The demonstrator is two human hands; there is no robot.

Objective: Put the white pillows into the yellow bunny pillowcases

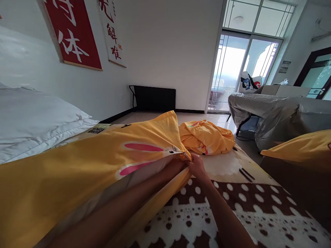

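Observation:
A yellow cloth cover (98, 151) printed with a rabbit face and pink ears stretches from the lower left to the middle of the head view. Its grey-white inner side shows along an open edge. My left forearm (144, 191) reaches into this opening, and folds of cloth hide the fingers of my left hand. Just in front of it, my right hand (196, 165) is closed on a gathered corner of the cover. A crumpled yellow cloth (207, 136) lies on the bed right beyond my hands.
Under the cover lies a brown-and-cream patterned blanket (248, 206). White pillows (38, 117) are at the left. Plastic-wrapped furniture (279, 110) stands at the right, near more yellow cloth (297, 146). A black folded panel (155, 98) leans against the far wall.

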